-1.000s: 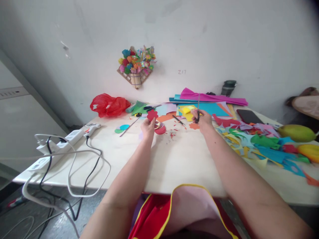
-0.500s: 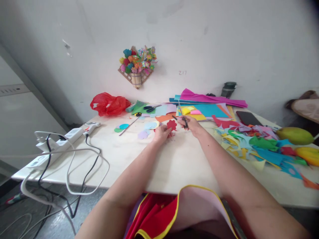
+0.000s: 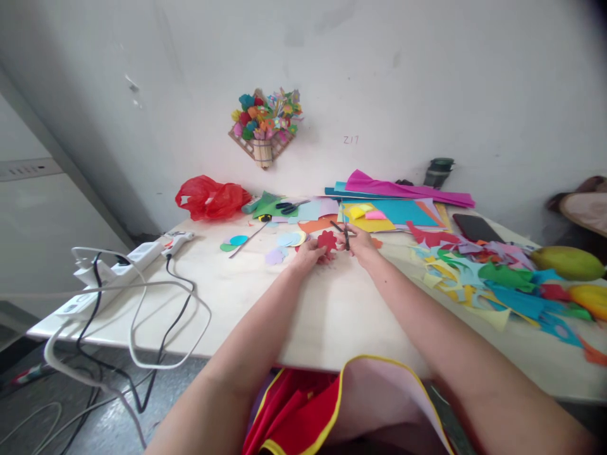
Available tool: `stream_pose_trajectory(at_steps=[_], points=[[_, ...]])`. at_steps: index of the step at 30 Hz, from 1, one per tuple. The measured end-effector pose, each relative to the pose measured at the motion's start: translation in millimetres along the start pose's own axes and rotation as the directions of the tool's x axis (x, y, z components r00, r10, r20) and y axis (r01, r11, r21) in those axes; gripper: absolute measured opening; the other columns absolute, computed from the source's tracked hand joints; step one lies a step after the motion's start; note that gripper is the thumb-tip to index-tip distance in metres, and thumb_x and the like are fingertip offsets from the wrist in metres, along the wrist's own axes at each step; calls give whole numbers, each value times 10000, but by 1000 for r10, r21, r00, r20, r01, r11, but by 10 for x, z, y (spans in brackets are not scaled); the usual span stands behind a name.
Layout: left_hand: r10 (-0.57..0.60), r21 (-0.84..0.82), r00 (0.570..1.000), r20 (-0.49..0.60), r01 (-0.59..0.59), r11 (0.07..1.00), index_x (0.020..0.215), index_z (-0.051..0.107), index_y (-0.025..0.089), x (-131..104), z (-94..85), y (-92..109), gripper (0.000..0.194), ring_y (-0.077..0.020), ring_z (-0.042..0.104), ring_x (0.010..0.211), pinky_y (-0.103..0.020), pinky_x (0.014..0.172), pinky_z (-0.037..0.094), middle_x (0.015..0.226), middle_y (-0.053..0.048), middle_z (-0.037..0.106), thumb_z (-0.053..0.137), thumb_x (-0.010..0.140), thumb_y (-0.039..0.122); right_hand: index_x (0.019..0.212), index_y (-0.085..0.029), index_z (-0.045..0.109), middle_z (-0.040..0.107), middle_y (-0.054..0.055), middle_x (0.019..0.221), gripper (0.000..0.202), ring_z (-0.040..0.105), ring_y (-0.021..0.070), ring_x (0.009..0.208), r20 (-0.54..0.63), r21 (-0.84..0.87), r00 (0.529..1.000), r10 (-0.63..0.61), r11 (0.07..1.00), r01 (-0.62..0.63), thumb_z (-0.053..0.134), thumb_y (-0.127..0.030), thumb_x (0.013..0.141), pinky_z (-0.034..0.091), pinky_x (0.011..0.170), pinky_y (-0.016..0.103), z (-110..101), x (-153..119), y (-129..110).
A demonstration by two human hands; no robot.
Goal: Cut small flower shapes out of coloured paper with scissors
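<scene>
Over the middle of the table, my left hand pinches a red paper flower with a scalloped edge. Close by on the right, my right hand is closed on black-handled scissors beside the flower's edge. Whether the blades touch the paper cannot be made out. Left of my left hand lie pale blue and cream paper cutouts and a lilac paper flower. Some more red paper shows under my left fingers, partly hidden.
Paper scraps cover the right side near a phone and a mango-like fruit. Coloured sheets and a red plastic bag lie at the back, with other scissors. A power strip with cables occupies the left edge.
The scissors in my right hand have turned and moved nearer the red flower; the blade that pointed up no longer shows plainly. My left hand keeps its hold. The whole view has shifted slightly.
</scene>
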State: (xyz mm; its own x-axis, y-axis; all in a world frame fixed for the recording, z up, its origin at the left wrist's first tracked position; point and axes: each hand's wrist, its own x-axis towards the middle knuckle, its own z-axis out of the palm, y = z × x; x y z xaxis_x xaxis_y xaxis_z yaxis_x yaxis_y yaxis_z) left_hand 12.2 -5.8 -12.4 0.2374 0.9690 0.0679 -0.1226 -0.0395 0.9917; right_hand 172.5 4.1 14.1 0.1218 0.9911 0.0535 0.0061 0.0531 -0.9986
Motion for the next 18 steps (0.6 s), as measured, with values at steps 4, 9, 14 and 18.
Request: stream_pose_trajectory(at_steps=[4,9,14,18], points=[[-65,-7,994,88,66,998,709,689,142,62,-31,31,224,-147,654,545,-235,536,508,689,-100,740,863,667,277,991,-173,701,607,-30,560,359,543,90,392,-59,-36,997,52,998,-54,846,-321,698,259,298,152,29,20,69],[-163,72,987,15,161,984,651,675,132,115,21,83,165,-133,641,523,-228,524,500,695,-115,739,800,730,206,944,-182,684,586,-49,557,320,473,70,381,-171,2,984,58,998,-59,837,-300,688,281,314,160,-11,51,133],[-107,123,986,-129,123,985,645,625,141,118,134,47,203,-125,592,444,-224,471,456,584,-77,694,774,739,241,945,-180,661,579,-54,611,384,471,74,432,-157,71,988,5,997,6,859,-247,623,323,343,178,-47,54,189],[-35,164,991,-127,55,985,623,580,149,87,160,32,226,-121,591,432,-209,441,410,578,-68,686,750,742,240,948,-180,634,564,-61,605,405,465,74,431,-101,71,995,-7,997,14,855,-202,609,291,327,176,-72,72,221]])
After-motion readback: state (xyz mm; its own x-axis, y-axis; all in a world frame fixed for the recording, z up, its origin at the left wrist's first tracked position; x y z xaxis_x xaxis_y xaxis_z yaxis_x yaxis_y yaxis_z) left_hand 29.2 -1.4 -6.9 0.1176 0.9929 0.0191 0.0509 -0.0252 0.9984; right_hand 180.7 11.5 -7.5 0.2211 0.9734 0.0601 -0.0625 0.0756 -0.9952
